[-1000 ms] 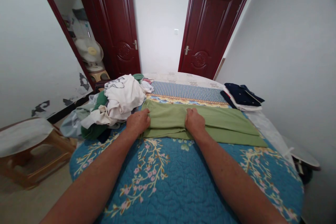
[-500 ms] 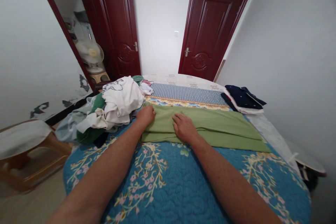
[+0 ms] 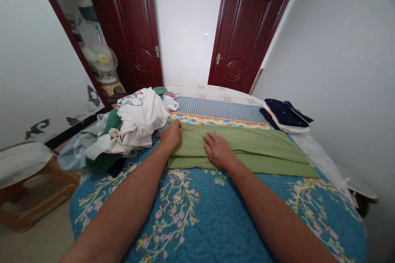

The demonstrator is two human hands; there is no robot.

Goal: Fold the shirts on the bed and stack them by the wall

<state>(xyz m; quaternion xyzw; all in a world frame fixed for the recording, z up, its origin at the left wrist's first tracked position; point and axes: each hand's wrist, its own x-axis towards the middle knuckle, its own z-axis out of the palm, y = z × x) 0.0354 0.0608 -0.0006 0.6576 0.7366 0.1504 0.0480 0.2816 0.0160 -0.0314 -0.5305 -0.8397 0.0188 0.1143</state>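
Observation:
A pair of long green trousers (image 3: pixel 262 144), folded lengthwise, lies across the blue floral quilted cover (image 3: pixel 222 213). At its left end, my left hand (image 3: pixel 171 133) is closed on the edge of the cloth, with the fingertips partly hidden. My right hand (image 3: pixel 218 150) rests flat on the trousers a little right of that end, fingers spread and holding nothing. Some creases run along the fabric to the right of this hand.
A heap of rumpled clothes (image 3: pixel 142 119) sits left of the trousers. Folded dark and white garments (image 3: pixel 286 115) are stacked at the far right. Beyond the trousers lies a striped blue cloth (image 3: pixel 216 109). A stool (image 3: pixel 27 172) stands on the left floor.
The view has shifted slightly. My right hand's fingers look a little flatter and more spread on the cloth; my left hand keeps its grip at the left end.

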